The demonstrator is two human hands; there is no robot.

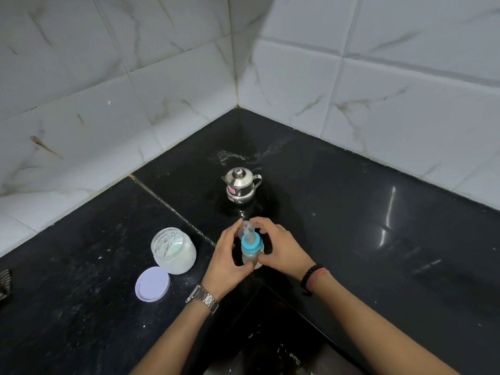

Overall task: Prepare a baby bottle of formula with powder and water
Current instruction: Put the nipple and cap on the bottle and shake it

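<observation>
I'm holding the baby bottle (251, 253) w/ both hands: left hand (227, 255) curling round its body, right hand (281, 247) pinching the clear cap (244, 229) by the blue collar (251, 243). Powder jar (173, 250) sitting open left of my grip, lid (152, 283) off; steel kettle (240, 185) beyond it. Looks near done, capping left. Black surface (378, 239) speckled, tiled corner (237, 77) behind.

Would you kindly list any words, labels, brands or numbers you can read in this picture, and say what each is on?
No text can be read.
Steel pot: a red and white sticker on its front, print too small and blurred to read.
Baby bottle, powder jar, lid: no lettering visible.
</observation>
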